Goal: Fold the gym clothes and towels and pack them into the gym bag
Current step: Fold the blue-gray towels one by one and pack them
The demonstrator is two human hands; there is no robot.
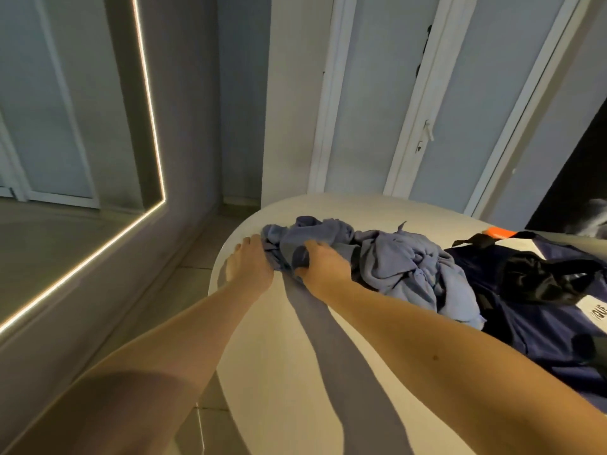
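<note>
Gym clothes (345, 254): a crumpled blue-grey heap on the far left part of a white round table (289, 372), touching the navy gym bag (542, 316) to its right. Left hand (250, 266) at the heap's left edge near the table rim, fingers laid against the fabric; can't tell if it's actually pinching any. Right hand (323, 267) on top of the heap, fingers curled down into a darker blue fold, grasping it. Lighter blue piece (414, 270) bunched between the right hand and the bag, partly lying over the bag's edge. Bag lies flat and slack on the table's right side, black strap (545, 277) bunched on top, orange tab (499, 232) at its far end, white label with letters at the right frame edge, unreadable. Both forearms bare, casting shadows across the tabletop. Lit mirror (82, 126) on the left wall, white door (427, 93) behind the table.
</note>
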